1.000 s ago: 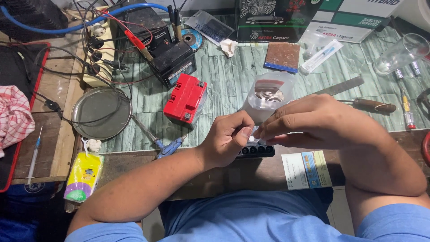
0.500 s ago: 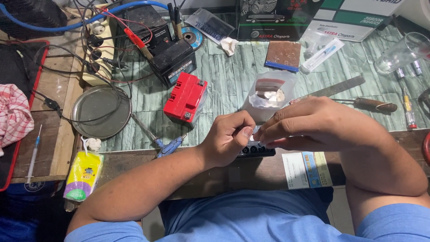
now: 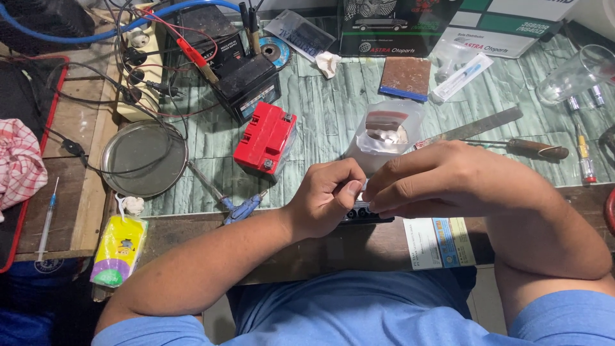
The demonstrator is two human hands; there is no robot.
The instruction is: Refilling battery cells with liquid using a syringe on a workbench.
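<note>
**Both hands closed on a small black part at the bench's near edge**

Green-patterned workbench (image 3: pixel 320 122), cluttered, seen from above. At its near wooden edge, a small black part (image 3: pixel 366 213), mostly hidden; only a dark strip with a row of round bumps showing under the fingers. Left hand (image 3: pixel 323 200) curled, thumb and fingers pinching one end of it. Right hand (image 3: pixel 442 182) folded over the other end, fingertips pressed down on top. Grip closed on both sides; what lies between the fingertips too covered to tell.

Progress, as a judgement only: mid-handling, part not set down and not released; whether anything is fitted or removed, cannot tell.

Outward from the black part, counted:
- one clear plastic bag (image 3: pixel 383 134) holding small pale pieces, just beyond it
- one red battery (image 3: pixel 265 138), beyond and left
- one black battery (image 3: pixel 246 83), farther back than the red one, with clip leads on it
- one round metal dish (image 3: pixel 143 158), well to the left
- one blue-handled tool (image 3: pixel 240 208), near on the left
- one steel ruler (image 3: pixel 477 125) and one wooden-handled screwdriver (image 3: pixel 535 149), beyond and right
- one printed paper slip (image 3: pixel 439 242), just right, hanging over the edge
- one yellow pouch (image 3: pixel 118 248), far left at the edge
- one syringe (image 3: pixel 46 221), beyond the pouch
</note>
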